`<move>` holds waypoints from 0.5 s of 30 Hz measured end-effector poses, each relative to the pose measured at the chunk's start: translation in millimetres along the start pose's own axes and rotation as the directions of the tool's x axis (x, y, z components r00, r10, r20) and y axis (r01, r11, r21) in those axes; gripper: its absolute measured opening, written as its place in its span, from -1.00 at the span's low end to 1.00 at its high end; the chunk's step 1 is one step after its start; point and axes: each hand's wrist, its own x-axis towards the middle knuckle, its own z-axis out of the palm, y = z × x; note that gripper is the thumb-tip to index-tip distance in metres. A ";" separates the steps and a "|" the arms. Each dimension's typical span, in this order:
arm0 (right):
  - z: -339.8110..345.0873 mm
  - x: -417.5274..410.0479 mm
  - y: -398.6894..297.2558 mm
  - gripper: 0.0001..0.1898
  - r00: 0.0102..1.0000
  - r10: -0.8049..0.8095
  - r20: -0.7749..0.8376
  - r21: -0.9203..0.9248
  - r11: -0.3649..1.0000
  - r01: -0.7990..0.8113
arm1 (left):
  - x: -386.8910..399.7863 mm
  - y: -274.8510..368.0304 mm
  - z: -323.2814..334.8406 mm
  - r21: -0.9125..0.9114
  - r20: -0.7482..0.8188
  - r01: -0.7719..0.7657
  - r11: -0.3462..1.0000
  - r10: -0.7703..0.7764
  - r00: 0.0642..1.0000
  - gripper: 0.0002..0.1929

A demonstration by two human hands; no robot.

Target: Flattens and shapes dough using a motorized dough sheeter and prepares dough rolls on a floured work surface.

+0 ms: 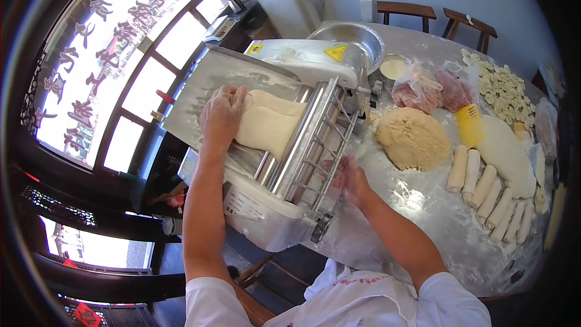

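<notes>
A metal dough-rolling machine [268, 231] stands before me with its feed tray [190, 104] on the left. On that tray lies a folded sheet of pale dough [270, 120], its right end at the steel rollers [290, 145]. My left hand [223, 111], dusted with flour, holds the sheet's left end with bent fingers. On the outlet side, my right hand [348, 181] is held low beside the wire guard [324, 143]. Its fingers are spread and partly hidden behind the bars, and I see nothing in it.
Right of the machine, the floury table [386, 245] bears a large dough mound [413, 138], several dough rolls [483, 186], a yellow scraper [469, 125], a flat dough slab [506, 154], bagged meat-like filling [416, 91] and small dough pieces [504, 93]. A steel bowl [374, 45] stands behind.
</notes>
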 end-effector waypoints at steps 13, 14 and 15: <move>7.2 69.3 19.7 -0.07 0.658 -0.316 0.683 0.698 0.550 -0.460 | 13.6 -4.3 9.7 -0.039 0.031 0.048 0.998 -0.047 0.998 -0.47; 13.7 70.7 21.9 -0.09 0.567 -0.390 0.726 0.685 0.488 -0.541 | 12.9 -6.6 8.8 -0.034 0.031 0.050 0.998 -0.048 0.998 -0.47; 25.9 66.1 19.4 -0.09 0.567 -0.385 0.728 0.683 0.483 -0.548 | 11.1 -12.5 7.6 -0.026 0.034 0.062 0.998 -0.061 0.998 -0.47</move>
